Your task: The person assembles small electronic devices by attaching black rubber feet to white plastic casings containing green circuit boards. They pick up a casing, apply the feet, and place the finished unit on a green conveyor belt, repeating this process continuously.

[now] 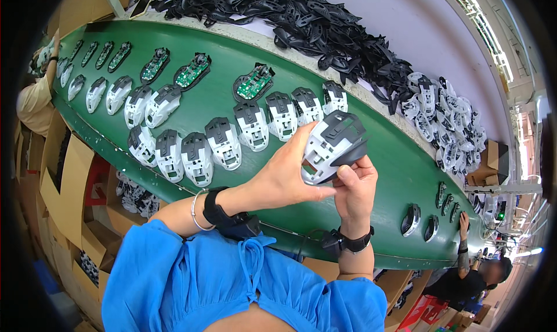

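left hand [284, 178] and right hand [354, 187] both gripping a white-and-grey mouse shell [332, 145] above the green belt [394, 175], more shells [223, 142] lying beyond the left hand, black parts [325, 30] piling further off

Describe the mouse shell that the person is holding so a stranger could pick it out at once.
Start at the long green conveyor belt with rows of white-and-grey mouse shells. Above its near edge, the left hand and right hand grip one mouse shell. It alone is lifted off the belt.
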Available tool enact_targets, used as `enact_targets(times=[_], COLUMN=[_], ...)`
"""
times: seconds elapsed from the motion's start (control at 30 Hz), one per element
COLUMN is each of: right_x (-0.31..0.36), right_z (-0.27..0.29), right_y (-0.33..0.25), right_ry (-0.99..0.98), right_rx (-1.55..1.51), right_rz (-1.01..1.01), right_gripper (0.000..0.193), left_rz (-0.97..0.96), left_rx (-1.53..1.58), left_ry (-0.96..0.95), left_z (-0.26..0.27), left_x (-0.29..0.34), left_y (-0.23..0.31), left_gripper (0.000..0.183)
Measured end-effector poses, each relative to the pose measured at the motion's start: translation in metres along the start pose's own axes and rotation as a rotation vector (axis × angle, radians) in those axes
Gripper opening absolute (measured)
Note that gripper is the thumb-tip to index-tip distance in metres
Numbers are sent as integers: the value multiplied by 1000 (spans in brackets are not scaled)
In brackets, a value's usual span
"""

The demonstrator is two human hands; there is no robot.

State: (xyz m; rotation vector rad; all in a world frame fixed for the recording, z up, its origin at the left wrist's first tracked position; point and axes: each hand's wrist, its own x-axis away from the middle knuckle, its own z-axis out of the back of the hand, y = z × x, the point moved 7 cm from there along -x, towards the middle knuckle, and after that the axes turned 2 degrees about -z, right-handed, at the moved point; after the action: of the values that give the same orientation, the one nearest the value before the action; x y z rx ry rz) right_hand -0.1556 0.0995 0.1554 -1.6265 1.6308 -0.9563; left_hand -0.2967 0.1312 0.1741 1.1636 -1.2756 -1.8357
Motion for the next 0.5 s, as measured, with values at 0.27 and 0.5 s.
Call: enact_targets(times=[0.27,0.5], right_x=[4,4], right_z=[-8,-14], right_y=[9,-18], right_ry=[-35,-47], right_rx=[-179,104], right_rz=[77,96], right_gripper=[43,78], left_rz=[-1,-96], left_rx=[126,-77], left_ry=[-13,-223], left_z=[5,17], left_x=[5,5], left_y=[7,18], left_gripper=[86,85])
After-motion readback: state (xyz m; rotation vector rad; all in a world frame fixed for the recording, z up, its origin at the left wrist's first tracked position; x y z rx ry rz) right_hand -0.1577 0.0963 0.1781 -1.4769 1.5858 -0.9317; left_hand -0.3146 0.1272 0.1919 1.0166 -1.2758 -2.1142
